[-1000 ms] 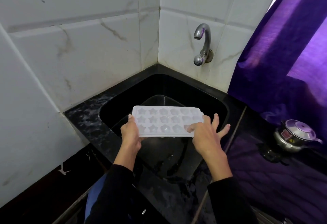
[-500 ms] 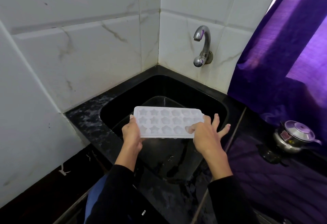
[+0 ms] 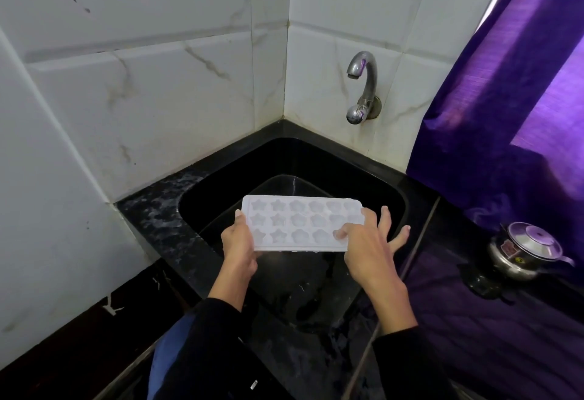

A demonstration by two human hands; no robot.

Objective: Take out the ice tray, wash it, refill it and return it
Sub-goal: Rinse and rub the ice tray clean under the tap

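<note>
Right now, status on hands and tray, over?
Left hand grips ice tray at its left end; right hand pinches the right end. Tray held level over black sink. Tap not running, nothing in the way.

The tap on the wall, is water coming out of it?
No, it's off: no stream falls from the curved silver metal tap into the black sink.

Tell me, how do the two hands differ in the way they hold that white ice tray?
The left hand grips the ice tray by its left end, thumb on top and fingers curled under it; the right hand takes the right end with its thumb pressed on the moulds. The left hand's fingers are tucked out of sight, while the right hand's fingers splay past the tray's edge. Both hold the tray roughly level above the black sink.
</note>
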